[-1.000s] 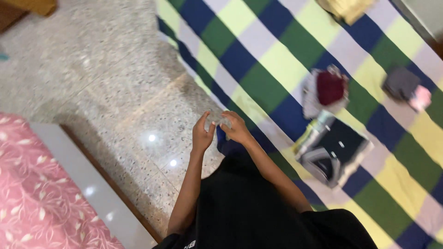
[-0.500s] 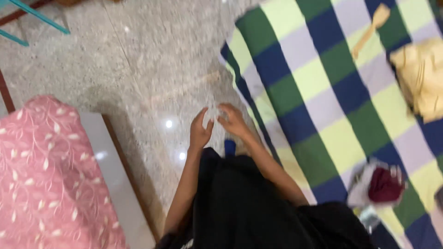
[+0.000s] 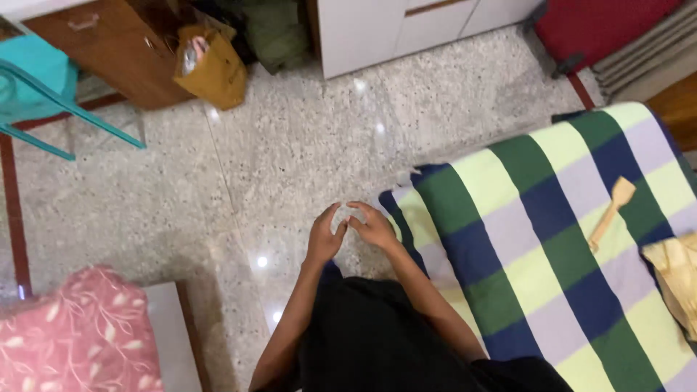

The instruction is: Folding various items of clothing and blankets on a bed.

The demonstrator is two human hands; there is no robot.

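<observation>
My left hand [image 3: 324, 236] and my right hand [image 3: 372, 226] are held together in front of my black-clad body, over the speckled stone floor [image 3: 239, 167]. Their fingertips meet around a small pale, see-through thing [image 3: 347, 215] that is too small to make out. The corner of a green, blue and yellow checked bedsheet [image 3: 552, 239] lies just right of my right hand.
A wooden spatula [image 3: 612, 211] and a folded yellow cloth [image 3: 679, 276] lie on the sheet at the right. A pink floral pillow [image 3: 72, 341] is at bottom left. A teal chair [image 3: 43, 94], wooden drawers [image 3: 123, 51], a brown bag [image 3: 210, 65] and a white cabinet [image 3: 377, 29] line the far side.
The view has swung away from the sheet toward the room's far side; the folded clothes have left the frame. My hands stay together on the small thing.
</observation>
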